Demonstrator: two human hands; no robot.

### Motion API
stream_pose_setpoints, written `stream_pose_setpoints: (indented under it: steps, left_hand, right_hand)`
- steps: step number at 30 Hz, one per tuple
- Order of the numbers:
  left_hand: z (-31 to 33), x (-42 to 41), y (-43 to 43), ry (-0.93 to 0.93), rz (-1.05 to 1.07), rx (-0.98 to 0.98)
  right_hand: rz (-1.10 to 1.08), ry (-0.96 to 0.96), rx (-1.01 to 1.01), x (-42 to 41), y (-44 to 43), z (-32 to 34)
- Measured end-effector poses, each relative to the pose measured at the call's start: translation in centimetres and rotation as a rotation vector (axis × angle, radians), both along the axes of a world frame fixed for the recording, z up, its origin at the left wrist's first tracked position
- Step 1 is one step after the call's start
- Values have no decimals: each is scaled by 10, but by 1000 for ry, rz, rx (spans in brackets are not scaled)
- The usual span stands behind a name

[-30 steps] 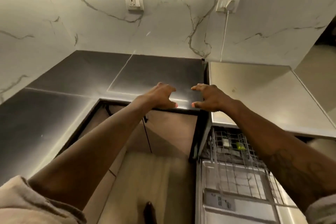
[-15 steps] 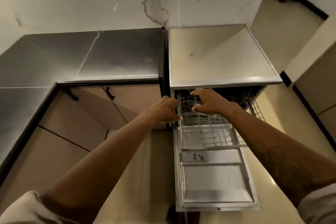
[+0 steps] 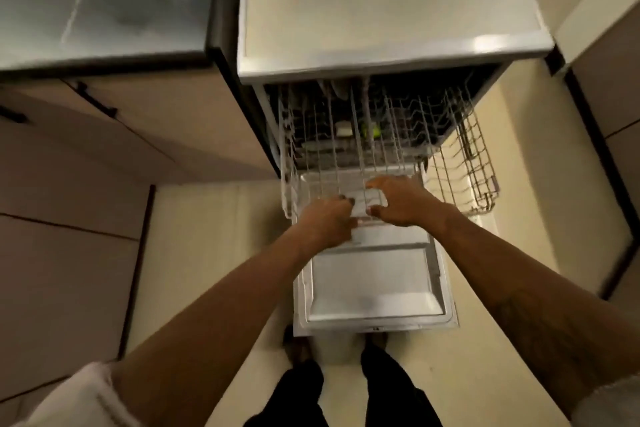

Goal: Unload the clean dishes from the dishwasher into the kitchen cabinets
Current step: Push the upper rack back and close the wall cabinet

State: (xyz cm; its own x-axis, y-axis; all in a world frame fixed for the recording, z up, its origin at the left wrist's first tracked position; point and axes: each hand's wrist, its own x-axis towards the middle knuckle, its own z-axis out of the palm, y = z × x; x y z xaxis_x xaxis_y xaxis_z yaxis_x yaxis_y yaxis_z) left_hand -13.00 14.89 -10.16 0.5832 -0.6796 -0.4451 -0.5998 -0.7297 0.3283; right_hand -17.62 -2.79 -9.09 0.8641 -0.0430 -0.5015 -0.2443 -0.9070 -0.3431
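The dishwasher door (image 3: 374, 291) lies flat open just beyond the person's feet. Over its inner end, the left hand (image 3: 325, 220) curls its fingers round the front rail of the upper rack (image 3: 346, 156). The right hand (image 3: 398, 203) arches over the same rail with fingers bent; whether they close on it I cannot tell. The rack sits partly out of the tub, long axis front to back, front rail toward the person. It looks like stiff, light wire, best held evenly at that rail. Blurred small items sit near its back.
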Motion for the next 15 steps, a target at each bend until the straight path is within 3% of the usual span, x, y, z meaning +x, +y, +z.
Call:
stream_pose_setpoints:
  steps: [6, 11, 15]
  left_hand:
    - [-100, -24, -24, -66, 5, 25]
    - [-112, 10, -26, -270, 83, -46]
    - [-101, 63, -46, -243, 200, -255]
  right_hand:
    - [88, 93, 80, -20, -29, -101]
    - [97, 32, 166, -10, -45, -120]
    - [263, -27, 119, 7, -52, -123]
